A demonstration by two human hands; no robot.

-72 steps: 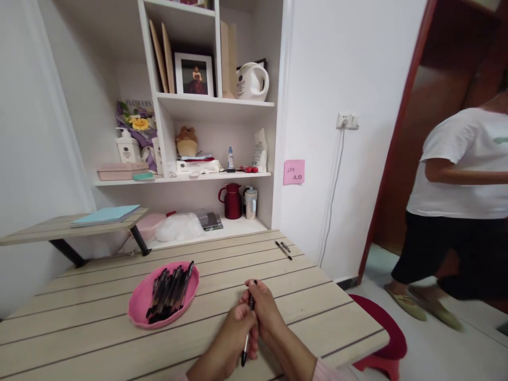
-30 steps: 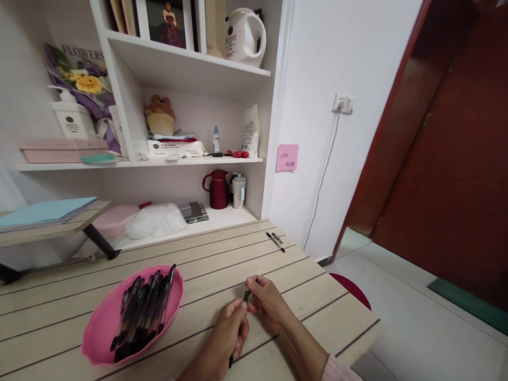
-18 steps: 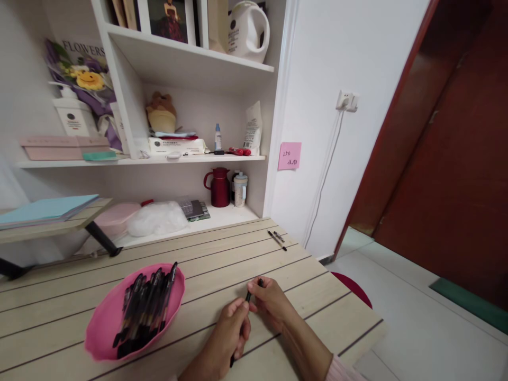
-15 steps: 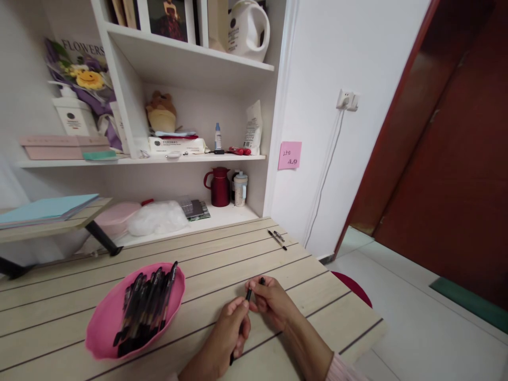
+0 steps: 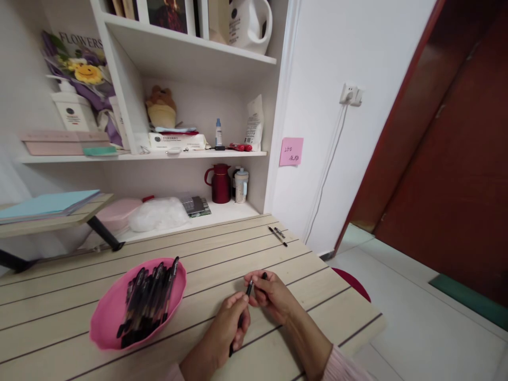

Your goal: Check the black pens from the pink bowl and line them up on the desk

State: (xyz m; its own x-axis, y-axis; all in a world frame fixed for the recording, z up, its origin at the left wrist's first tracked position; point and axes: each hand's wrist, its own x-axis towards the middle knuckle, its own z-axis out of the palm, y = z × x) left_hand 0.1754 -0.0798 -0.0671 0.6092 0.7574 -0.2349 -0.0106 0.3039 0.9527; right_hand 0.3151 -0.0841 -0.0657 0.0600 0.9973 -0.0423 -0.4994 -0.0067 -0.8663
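On the striped table point(image 5: 214, 270), the left side is taken up by a pink bowl point(image 5: 101, 323) heaped with black pens point(image 5: 148, 299); behind it, a low stand point(image 5: 89, 212) is topped with blue paper point(image 5: 50, 203). The far edge is backed by a white shelf unit point(image 5: 198, 156), and near the far right corner a loose pen point(image 5: 277, 236) is laid beside a shorter piece point(image 5: 280, 232). Planks are exposed between the bowl and the left hand point(image 5: 229, 323), and ahead of both hands. By the slanting right edge, a red stool point(image 5: 351, 282) is partly hidden. Near the front, a tilted pen point(image 5: 249, 288) is gripped in the curled left hand, while a small black piece point(image 5: 264, 275) is pinched by the right hand point(image 5: 273, 293).
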